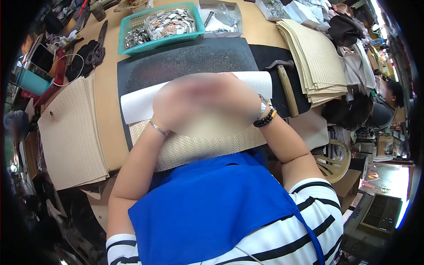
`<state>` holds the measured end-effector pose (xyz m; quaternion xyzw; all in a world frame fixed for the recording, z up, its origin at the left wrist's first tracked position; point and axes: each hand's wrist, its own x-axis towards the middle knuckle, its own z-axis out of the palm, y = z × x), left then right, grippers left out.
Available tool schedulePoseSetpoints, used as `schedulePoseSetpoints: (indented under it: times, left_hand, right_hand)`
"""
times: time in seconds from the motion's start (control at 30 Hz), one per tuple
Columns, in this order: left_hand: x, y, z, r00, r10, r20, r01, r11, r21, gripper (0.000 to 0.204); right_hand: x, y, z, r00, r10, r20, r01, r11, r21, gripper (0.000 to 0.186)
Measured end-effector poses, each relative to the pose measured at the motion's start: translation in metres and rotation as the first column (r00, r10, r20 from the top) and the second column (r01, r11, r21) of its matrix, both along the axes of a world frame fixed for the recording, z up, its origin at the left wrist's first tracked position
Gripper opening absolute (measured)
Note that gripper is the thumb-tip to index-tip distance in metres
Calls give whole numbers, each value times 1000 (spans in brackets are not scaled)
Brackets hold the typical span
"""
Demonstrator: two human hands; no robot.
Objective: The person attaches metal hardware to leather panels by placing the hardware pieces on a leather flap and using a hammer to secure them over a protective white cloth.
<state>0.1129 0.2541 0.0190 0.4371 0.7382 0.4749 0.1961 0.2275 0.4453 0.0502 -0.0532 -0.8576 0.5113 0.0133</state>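
Note:
A cream woven-textured sheet point(207, 150) lies at the near side of the work surface, its front edge against my blue apron. Across its far part runs a white textured strip point(137, 106), perhaps the sheet's folded-over back. My left hand point(170, 106) and my right hand point(243, 99) are close together over the strip and sheet. A blurred oval covers both, so the fingers and anything between them are hidden. Beneath the strip is a dark, worn board point(185, 55). To the right of my right hand lies a hammer point(287, 88) with a wooden handle.
At the back stands a turquoise basket point(125, 46) with metal pieces and small flat pieces. Beside it is a white box point(239, 31) holding a bolt and plastic bags. Stacks of woven sheets lie right point(313, 57) and left point(73, 137). Dark scissors point(95, 53) rest at far left.

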Motion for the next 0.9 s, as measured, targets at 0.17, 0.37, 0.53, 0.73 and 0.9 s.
schedulePoseSetpoints:
  times: [0.17,0.37,0.53,0.73,0.9]
  left_hand:
    - [0,0,3,998,-40,52,39,999,26,40]
    - [-3,-5,-12,999,-32,-23,34,996,86,27]
    - [4,0,4,997,-48,-53,52,996,68,15]
    - [3,-1,4,998,-21,-52,23,999,29,16]
    - [5,1,6,999,-12,-43,12,1000,-14,16]
  right_hand:
    - [7,3,-3,998,6,-60,-1,997,82,21]
    - [40,29,4,941,-235,-243,276,949,154,20]
    - [113,121,-18,749,-478,-458,657,625,422,28]
    - [184,143,-42,665,-742,-82,532,394,749,51]
    - [196,141,-38,601,-799,-16,742,551,381,48]
